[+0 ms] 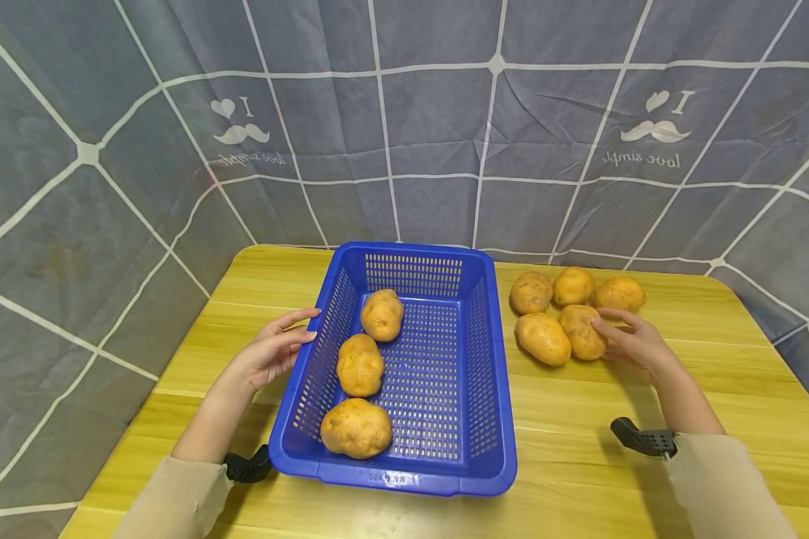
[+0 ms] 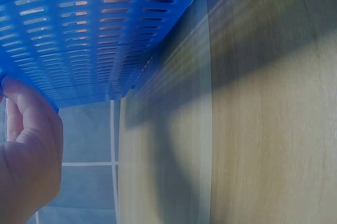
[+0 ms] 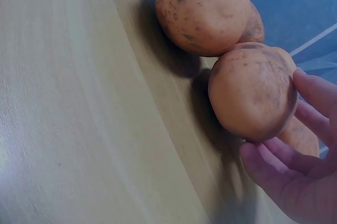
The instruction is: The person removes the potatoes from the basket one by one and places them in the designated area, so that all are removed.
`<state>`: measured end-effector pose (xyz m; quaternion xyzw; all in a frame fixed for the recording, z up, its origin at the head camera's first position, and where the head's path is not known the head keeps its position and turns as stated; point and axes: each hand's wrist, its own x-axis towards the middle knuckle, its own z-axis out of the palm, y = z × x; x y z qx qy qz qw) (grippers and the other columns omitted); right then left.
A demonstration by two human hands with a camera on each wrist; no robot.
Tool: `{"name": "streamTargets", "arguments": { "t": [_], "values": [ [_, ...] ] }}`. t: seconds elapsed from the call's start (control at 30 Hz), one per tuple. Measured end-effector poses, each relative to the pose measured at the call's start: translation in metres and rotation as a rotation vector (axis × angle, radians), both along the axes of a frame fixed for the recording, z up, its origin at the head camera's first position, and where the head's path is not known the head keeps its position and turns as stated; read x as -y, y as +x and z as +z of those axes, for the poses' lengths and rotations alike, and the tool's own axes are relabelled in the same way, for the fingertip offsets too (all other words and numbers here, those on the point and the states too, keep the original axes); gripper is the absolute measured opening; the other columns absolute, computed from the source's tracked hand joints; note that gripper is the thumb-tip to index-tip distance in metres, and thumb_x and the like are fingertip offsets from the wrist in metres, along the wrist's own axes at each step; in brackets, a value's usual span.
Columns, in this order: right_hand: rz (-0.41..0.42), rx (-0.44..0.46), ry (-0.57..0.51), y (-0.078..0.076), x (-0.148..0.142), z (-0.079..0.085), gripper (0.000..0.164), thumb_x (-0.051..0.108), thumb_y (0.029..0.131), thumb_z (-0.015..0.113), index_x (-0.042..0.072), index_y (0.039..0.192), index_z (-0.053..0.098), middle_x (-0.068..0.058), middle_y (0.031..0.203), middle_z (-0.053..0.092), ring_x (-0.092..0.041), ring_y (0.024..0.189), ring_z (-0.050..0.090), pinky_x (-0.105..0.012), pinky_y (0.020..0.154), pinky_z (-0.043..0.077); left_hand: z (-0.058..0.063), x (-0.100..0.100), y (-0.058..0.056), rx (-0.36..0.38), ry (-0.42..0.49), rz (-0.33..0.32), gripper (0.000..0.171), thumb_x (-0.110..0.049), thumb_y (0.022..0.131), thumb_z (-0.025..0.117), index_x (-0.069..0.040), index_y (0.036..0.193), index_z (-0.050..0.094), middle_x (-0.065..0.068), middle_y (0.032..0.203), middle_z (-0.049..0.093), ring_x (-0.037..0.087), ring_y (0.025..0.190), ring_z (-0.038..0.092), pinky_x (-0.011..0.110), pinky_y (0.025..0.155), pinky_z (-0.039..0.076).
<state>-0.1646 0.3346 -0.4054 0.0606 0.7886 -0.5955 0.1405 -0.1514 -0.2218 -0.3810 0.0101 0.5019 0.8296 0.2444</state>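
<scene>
A blue plastic basket stands on the table with three potatoes along its left side: a far one, a middle one and a near one. My left hand holds the basket's left rim with its fingertips. In the left wrist view, that hand is beside the slotted basket wall. To the right of the basket, my right hand grips a potato between thumb and fingers. The right wrist view shows this potato close to its neighbours, its far side partly hidden.
Around the gripped potato lie a potato on its left and three behind it, one of them at the far right. A grey curtain with white lines hangs behind the wooden table. Black mounts sit at both wrists.
</scene>
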Motion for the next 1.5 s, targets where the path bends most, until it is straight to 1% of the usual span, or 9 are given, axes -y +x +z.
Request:
{"name": "streamTargets", "arguments": {
  "t": [0.1,0.2,0.37,0.5,0.6,0.73,0.9,1.23,1.5],
  "values": [
    [0.012,-0.011,-0.041,0.001,-0.004,0.003,0.036,0.027,0.094,0.055,0.02,0.127,0.044,0.003,0.106,0.052,-0.002,0.085,0.059,-0.03,0.08,0.055,0.0,-0.001,0.0,-0.002,0.004,-0.004,0.035,0.009,0.091,0.046,-0.017,0.104,0.067,0.009,0.095,0.065,0.018,0.081,0.067,0.028,0.069,0.057],
    [0.031,-0.028,-0.084,0.002,-0.008,0.008,0.029,0.022,0.095,0.054,0.021,0.122,0.046,0.013,0.098,0.056,-0.003,0.085,0.06,-0.03,0.079,0.055,0.0,-0.001,0.0,-0.006,0.01,-0.007,0.036,0.01,0.092,0.045,-0.016,0.104,0.067,0.009,0.095,0.065,0.018,0.081,0.067,0.028,0.069,0.057],
    [0.059,-0.048,-0.072,0.002,-0.013,0.016,0.022,0.021,0.096,0.053,0.028,0.116,0.048,0.018,0.098,0.056,-0.001,0.087,0.061,-0.026,0.076,0.055,0.0,0.0,0.0,-0.007,0.017,-0.007,0.036,0.01,0.092,0.045,-0.016,0.103,0.067,0.009,0.095,0.065,0.018,0.082,0.067,0.028,0.069,0.057],
    [0.053,-0.067,-0.147,0.001,-0.015,0.024,0.021,0.015,0.096,0.052,0.03,0.11,0.054,0.016,0.099,0.058,-0.003,0.087,0.06,-0.025,0.074,0.055,-0.001,0.0,0.0,-0.002,0.017,-0.006,0.036,0.009,0.092,0.045,-0.017,0.103,0.067,0.009,0.095,0.065,0.018,0.081,0.067,0.028,0.069,0.057],
    [0.058,-0.083,-0.227,0.001,-0.014,0.03,0.022,0.012,0.095,0.052,0.028,0.11,0.056,0.014,0.098,0.062,-0.007,0.087,0.062,-0.025,0.072,0.056,-0.001,0.001,0.0,0.0,0.01,-0.003,0.036,0.009,0.092,0.046,-0.017,0.103,0.067,0.009,0.094,0.065,0.018,0.081,0.067,0.028,0.069,0.057],
    [0.077,-0.084,-0.274,0.0,-0.011,0.041,0.022,0.012,0.095,0.052,0.027,0.111,0.055,0.013,0.099,0.063,-0.01,0.089,0.063,-0.025,0.073,0.056,0.0,0.001,0.0,0.002,0.0,-0.002,0.035,0.009,0.091,0.046,-0.017,0.104,0.067,0.009,0.095,0.065,0.018,0.081,0.067,0.028,0.069,0.057],
    [0.095,-0.067,-0.285,-0.004,-0.003,0.051,0.023,0.012,0.096,0.051,0.027,0.113,0.052,0.01,0.099,0.064,-0.012,0.09,0.064,-0.024,0.073,0.055,0.001,0.001,0.0,0.006,-0.004,-0.001,0.034,0.008,0.091,0.048,-0.017,0.104,0.066,0.01,0.095,0.065,0.019,0.081,0.067,0.029,0.069,0.057],
    [0.125,-0.055,-0.366,-0.009,0.018,0.069,0.027,0.007,0.096,0.048,0.027,0.107,0.062,0.004,0.098,0.065,-0.011,0.091,0.064,-0.025,0.075,0.055,0.001,0.0,0.0,0.008,-0.005,0.0,0.034,0.009,0.091,0.046,-0.017,0.104,0.065,0.009,0.095,0.065,0.019,0.081,0.067,0.028,0.068,0.057],
    [0.157,-0.049,-0.351,-0.017,0.042,0.081,0.023,0.008,0.095,0.051,0.026,0.107,0.062,0.001,0.099,0.064,-0.012,0.09,0.064,-0.025,0.077,0.055,0.002,0.0,0.0,0.016,-0.001,0.004,0.036,0.009,0.091,0.045,-0.017,0.103,0.067,0.009,0.094,0.065,0.018,0.08,0.067,0.028,0.067,0.057]
  ]
}}
